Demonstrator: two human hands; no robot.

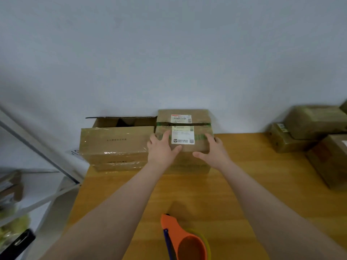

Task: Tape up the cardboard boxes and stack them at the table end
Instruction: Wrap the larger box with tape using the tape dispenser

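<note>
A small cardboard box [185,120] with white shipping labels and green tape sits on top of another box [189,167] at the far end of the wooden table [234,188]. My left hand [162,149] grips its left front corner and my right hand [213,150] grips its right front corner. Left of it lies a wide taped box [116,143] on a flatter box, with an open box [124,121] behind against the wall. An orange tape dispenser [183,239] lies on the table near me.
Several more taped boxes [311,128] are piled at the table's right side. A metal shelf frame [47,166] with a black object [16,243] and greenish items stands off the table's left edge. A plain wall rises behind the boxes.
</note>
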